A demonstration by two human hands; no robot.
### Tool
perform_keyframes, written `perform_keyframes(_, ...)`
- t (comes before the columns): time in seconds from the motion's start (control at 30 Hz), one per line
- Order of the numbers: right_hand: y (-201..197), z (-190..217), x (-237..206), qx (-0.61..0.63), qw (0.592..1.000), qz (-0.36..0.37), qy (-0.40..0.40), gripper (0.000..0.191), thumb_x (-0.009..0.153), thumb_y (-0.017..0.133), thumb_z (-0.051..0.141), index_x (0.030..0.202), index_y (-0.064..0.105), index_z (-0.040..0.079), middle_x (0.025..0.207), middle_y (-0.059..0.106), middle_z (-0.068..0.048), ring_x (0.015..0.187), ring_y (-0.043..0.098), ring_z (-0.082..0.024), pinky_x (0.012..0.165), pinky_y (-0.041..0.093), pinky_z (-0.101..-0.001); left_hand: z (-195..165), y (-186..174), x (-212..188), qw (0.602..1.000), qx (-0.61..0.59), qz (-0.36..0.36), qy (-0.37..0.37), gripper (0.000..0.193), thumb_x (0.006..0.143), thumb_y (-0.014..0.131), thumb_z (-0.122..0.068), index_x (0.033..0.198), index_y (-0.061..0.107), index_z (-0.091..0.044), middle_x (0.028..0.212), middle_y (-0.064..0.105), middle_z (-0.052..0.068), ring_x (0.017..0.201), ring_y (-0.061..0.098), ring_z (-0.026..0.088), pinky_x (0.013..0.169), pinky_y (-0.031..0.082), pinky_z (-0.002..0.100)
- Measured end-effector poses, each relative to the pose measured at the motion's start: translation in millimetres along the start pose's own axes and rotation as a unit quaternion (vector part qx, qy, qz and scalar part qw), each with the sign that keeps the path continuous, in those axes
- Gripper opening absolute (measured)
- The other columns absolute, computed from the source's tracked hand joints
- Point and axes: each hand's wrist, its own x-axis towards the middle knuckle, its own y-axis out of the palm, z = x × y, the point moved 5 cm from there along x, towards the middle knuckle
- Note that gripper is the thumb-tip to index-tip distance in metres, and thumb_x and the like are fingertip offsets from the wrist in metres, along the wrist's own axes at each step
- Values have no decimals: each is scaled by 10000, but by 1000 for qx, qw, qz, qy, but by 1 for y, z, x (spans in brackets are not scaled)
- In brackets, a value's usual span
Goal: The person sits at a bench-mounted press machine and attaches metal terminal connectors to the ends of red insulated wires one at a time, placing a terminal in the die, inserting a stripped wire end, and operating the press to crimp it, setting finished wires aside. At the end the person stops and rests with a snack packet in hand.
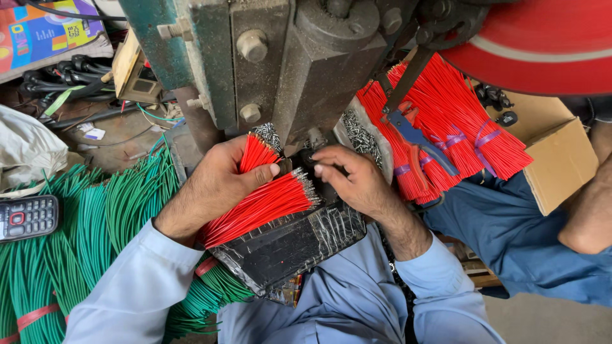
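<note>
- Step in hand, as I read it: feeding cut red wires one at a time into the green press (255, 57).
- Left hand (213, 185) clenched round a fanned red wire bundle (261, 204), resting on a black tape-wrapped pad (287, 245) (stripped metal tips point at the die).
- Right hand (354, 181) at the die; fingertips pinched, can't tell if a wire is between them.
- Next move likely needs a single tip aligned precisely.
- Thin, flexible, glossy insulation. Green wire bundles (95, 223) at left, tied red bundles (446, 134) at right.
</note>
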Motion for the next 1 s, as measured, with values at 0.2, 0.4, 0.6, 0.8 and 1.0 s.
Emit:
perform_keyframes(0.2,26,-10,16,162,986,-25,-20,114,1035,639,37,1118,666,-37,1029,755,-84,955,713,-118,841,589,-267,0,-4,1,999,43,-15,11,198,936,689,-165,1061,691,-12,814,741,51,779,649,79,722,569,305)
perform_keyframes(0.4,32,-22,24,192,981,-17,-1,103,1041,646,79,1086,653,-14,978,750,-53,937,707,-86,845,583,-254,-1,-5,2,997,69,-20,6,199,944,672,-166,1066,684,-10,823,752,77,788,682,94,737,571,312)
perform_keyframes(0.6,33,-28,26,115,993,-18,18,120,990,731,128,974,721,9,869,720,-26,836,665,-73,747,570,-252,-2,-2,4,999,50,-4,19,226,954,670,-183,1097,675,-9,852,760,83,817,673,95,756,570,312)
perform_keyframes(0.8,30,-26,28,107,994,-15,14,123,976,740,136,973,738,13,849,731,-23,817,680,-71,729,576,-248,1,0,5,998,69,-8,8,225,952,681,-195,1073,680,-6,823,753,81,790,669,95,737,569,316)
perform_keyframes(1.0,29,-22,28,107,994,-8,12,120,972,733,127,992,751,10,867,757,-32,816,697,-75,734,581,-249,0,1,3,997,74,-12,7,217,957,685,-200,1045,686,-2,792,742,87,758,643,96,721,566,318)
